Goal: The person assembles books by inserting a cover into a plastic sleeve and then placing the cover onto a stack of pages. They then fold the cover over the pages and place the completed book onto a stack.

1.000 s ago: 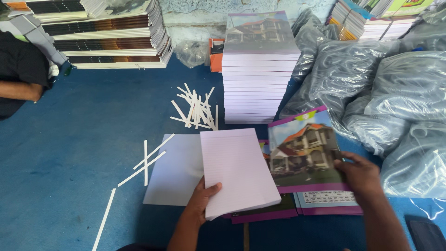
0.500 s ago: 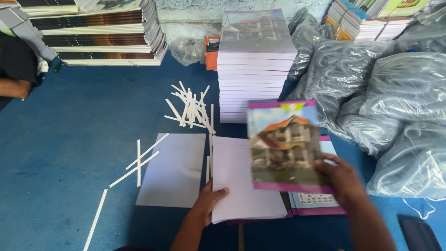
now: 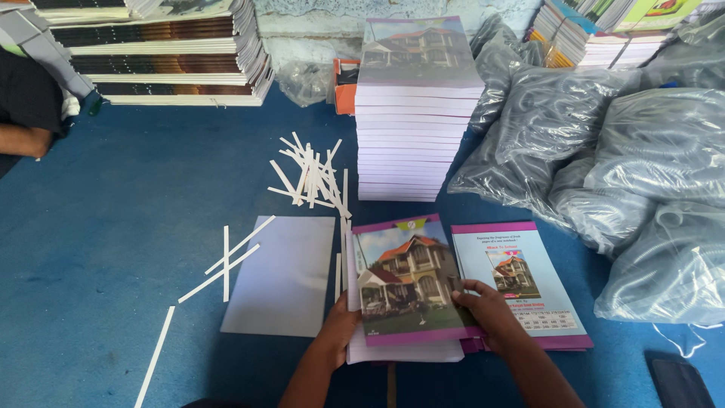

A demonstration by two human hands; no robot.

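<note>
Purple-edged cover (image 3: 408, 279) pressed flat by both hands | left hand (image 3: 337, 326) fingers hidden | right hand (image 3: 483, 306) fingers spread | one tall stack (image 3: 415, 121)

House-picture cover (image 3: 408, 283) flat atop white pages (image 3: 404, 351)

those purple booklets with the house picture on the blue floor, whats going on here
A person kneels over a blue floor, both hands on a purple-edged house-picture cover laid over a block of white pages. The left hand steadies the block's left edge; the right hand presses the cover's right side. The cover's back flap lies open to the right. A grey card sheet and loose white paper strips lie to the left, and a tall stack of finished booklets stands behind.
</note>
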